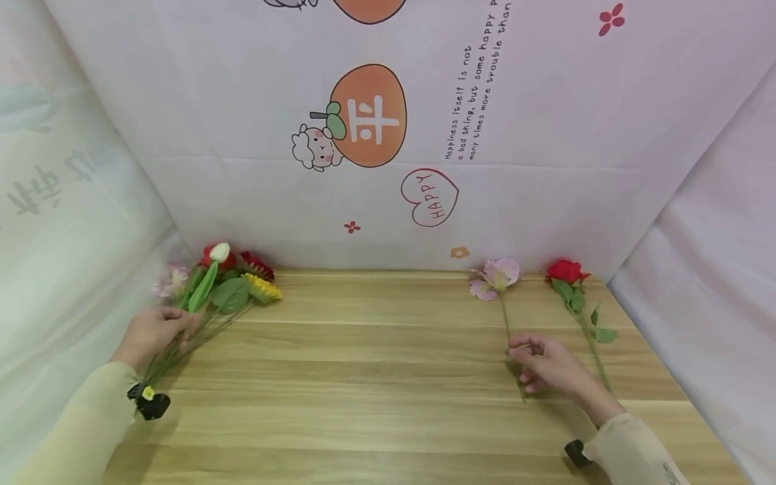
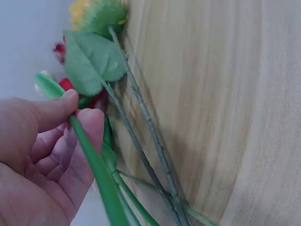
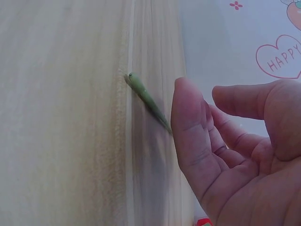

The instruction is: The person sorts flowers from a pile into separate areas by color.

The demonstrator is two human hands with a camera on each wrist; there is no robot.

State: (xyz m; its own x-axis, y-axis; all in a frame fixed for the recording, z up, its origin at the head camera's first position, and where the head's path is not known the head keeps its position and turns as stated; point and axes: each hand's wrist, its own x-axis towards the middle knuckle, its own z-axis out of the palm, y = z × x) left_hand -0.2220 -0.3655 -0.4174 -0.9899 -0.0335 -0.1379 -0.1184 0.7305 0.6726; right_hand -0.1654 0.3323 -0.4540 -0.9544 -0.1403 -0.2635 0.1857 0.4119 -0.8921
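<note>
At the left, my left hand [image 1: 154,333] pinches the green stem [image 2: 91,157] of a white tulip [image 1: 219,252] between thumb and forefinger. Around it lie a yellow sunflower [image 1: 264,288], a dark red flower [image 1: 257,265], a pink flower [image 1: 173,280] and a partly hidden red flower [image 1: 209,254]. On the right, a second pink flower [image 1: 502,273] lies with its thin stem [image 1: 505,313] toward me. My right hand [image 1: 552,367] is over that stem, fingers loosely bent. In the right wrist view a gap shows between thumb and forefinger, and the stem's end [image 3: 146,96] lies beyond the fingers.
A red rose [image 1: 566,271] with a leafy stem lies right of the right hand. The wooden table [image 1: 364,377] ends at a white printed cloth [image 1: 242,135] behind. White cloth walls [image 1: 727,269] stand at both sides.
</note>
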